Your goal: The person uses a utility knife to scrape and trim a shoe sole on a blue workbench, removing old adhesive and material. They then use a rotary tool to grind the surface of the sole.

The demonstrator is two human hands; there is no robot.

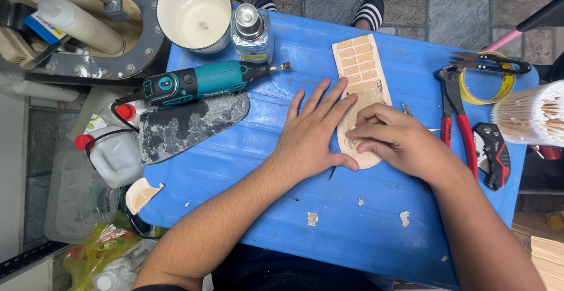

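A long tan piece carved with a brick pattern (359, 66) lies on the blue plastic table (329, 220), its rounded end toward me. My left hand (311, 132) lies flat with fingers spread, pressing the piece's left edge. My right hand (392, 138) rests on the piece's lower half with fingers curled, fingertips pressing on the surface; whether it holds a small tool is hidden.
A teal rotary tool (200, 82) and a dirty trowel (188, 125) lie at left. A white bucket (195, 12) and a clear bottle (251, 32) stand behind. Red pliers (455, 115), a cutter (493, 153), scissors on a tape roll (487, 76) and bundled sticks (531, 115) are at right.
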